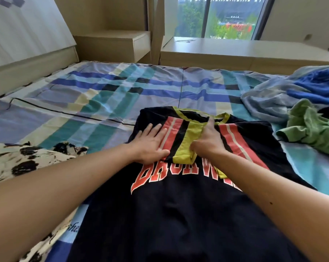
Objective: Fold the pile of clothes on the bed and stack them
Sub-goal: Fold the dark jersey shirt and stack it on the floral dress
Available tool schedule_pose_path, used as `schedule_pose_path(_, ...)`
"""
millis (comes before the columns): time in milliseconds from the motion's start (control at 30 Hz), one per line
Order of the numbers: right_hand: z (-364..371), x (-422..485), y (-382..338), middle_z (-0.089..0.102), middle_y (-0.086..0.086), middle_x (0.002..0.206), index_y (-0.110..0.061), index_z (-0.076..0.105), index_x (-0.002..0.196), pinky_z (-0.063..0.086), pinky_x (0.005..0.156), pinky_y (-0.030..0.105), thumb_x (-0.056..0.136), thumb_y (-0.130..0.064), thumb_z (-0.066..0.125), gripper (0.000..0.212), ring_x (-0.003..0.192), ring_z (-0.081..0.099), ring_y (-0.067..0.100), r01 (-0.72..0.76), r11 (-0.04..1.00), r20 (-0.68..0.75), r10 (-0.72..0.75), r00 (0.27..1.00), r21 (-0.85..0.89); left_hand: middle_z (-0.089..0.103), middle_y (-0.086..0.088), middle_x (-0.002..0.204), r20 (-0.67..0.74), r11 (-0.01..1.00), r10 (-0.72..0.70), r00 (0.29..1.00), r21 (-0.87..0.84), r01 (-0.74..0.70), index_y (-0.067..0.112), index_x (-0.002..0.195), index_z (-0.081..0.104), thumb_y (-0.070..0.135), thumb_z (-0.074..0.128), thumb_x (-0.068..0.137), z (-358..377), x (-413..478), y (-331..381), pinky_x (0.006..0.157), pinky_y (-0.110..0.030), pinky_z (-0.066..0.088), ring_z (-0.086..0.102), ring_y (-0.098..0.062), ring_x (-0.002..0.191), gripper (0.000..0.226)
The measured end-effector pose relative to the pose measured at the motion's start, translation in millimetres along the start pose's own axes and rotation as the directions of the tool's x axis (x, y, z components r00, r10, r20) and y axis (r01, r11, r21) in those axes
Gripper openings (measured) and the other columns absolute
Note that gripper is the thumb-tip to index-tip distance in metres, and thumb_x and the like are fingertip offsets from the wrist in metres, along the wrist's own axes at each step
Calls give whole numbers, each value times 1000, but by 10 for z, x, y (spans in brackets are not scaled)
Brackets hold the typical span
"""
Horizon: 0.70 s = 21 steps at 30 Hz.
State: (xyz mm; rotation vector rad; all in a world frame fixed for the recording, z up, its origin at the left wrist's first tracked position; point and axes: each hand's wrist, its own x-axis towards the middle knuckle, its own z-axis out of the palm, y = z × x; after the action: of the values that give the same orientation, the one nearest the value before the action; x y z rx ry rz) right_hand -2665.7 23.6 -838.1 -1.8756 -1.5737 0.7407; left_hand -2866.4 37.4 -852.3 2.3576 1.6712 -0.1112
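Right under me, the navy jersey T-shirt with orange lettering (178, 214) lies spread on the plaid blue bed (103, 91). My left hand (150, 142) presses flat on it, fingers straight. My right hand (207, 140) pinches its yellow-trimmed fold. Further right, a crumpled green garment (311, 129) touches a blue cloth heap (301, 87).

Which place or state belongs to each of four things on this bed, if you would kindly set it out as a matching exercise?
Things:
1. left hand
2. right hand
3. green garment
4. spotted cloth

Places or states:
A. crumpled, far right of the bed
B. flat on the navy jersey
C. spread at the near left of the bed
D. gripping the jersey's yellow strip

Pairs: 1-B, 2-D, 3-A, 4-C
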Motion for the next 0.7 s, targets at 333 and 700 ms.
schedule_pose_path(333, -19, 46, 322, -4, -3, 169, -32, 7, 160, -9, 124, 48, 103, -57, 29, 66, 154, -9, 16, 468, 815, 432, -307, 848, -340, 23, -4, 162, -47, 991, -38, 998, 127, 43, 35, 154, 27, 73, 26, 92, -71, 34, 125, 118, -51, 22, 21, -29, 148, 73)
schedule_pose_path(700, -1196, 972, 757, 22, 14, 164, -11, 8, 160, 24, 121, 36, 76, -29, 83, 114, 149, 27, 29, 29, 830, 158, 71, 985, -557, 31, -14, 155, -160, 976, -55, 986, 202, 87, 19, 154, 27, 33, 65, 88, -507, 1180, 344, 117, -49, 30, 26, -32, 145, 77)
